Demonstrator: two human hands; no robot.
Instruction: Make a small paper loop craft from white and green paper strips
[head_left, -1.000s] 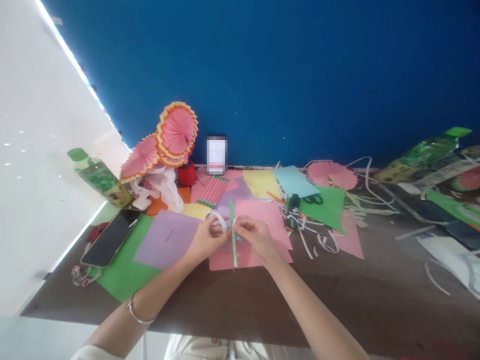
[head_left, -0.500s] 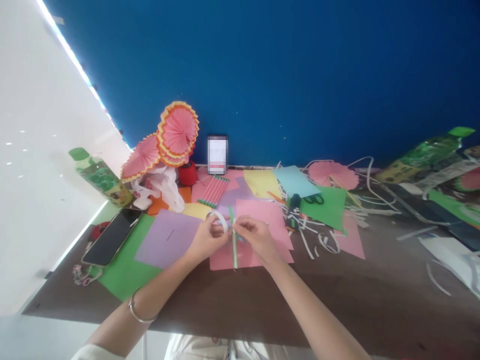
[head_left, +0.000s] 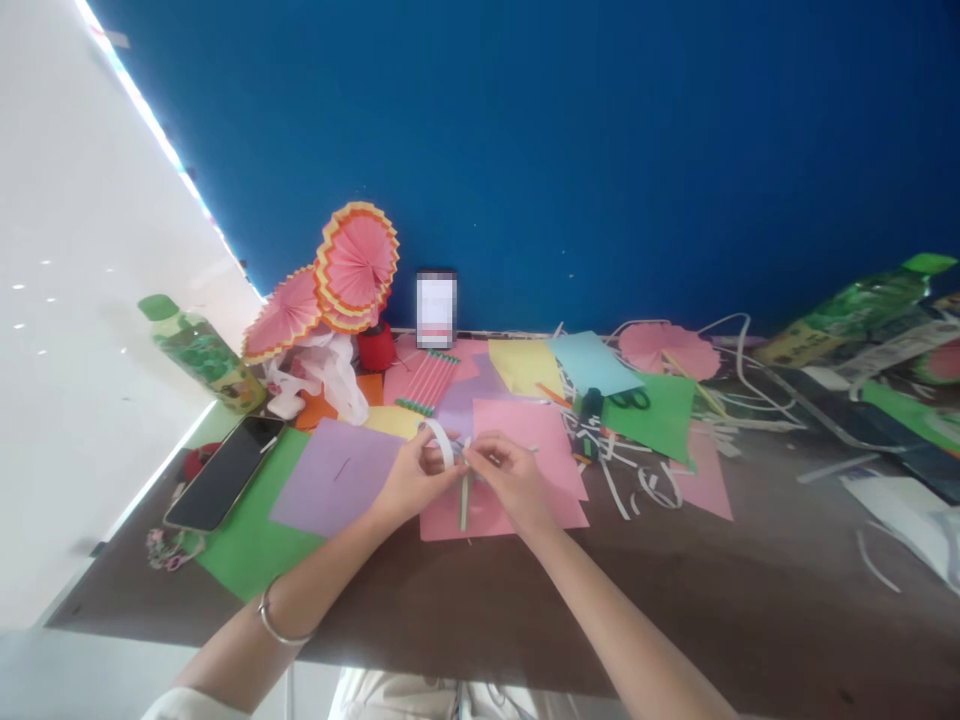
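thin silver bangle point(head_left: 281, 628) circles the left wrist.

Bare brown table point(head_left: 480, 600) lies open in front of the pink sheet point(head_left: 517, 500), while a phone point(head_left: 223, 472) and bottle point(head_left: 201, 354) crowd the left, scissors point(head_left: 626, 398) and paper strips point(head_left: 630, 480) the right

Left hand point(head_left: 411, 482), right hand point(head_left: 508, 476) meeting, fingers pinched (forearms converging).

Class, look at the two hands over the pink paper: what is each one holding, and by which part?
The left hand pinches a roll of white tape by its rim. The right hand grips a thin paper stick near its upper end; its lower end hangs free.
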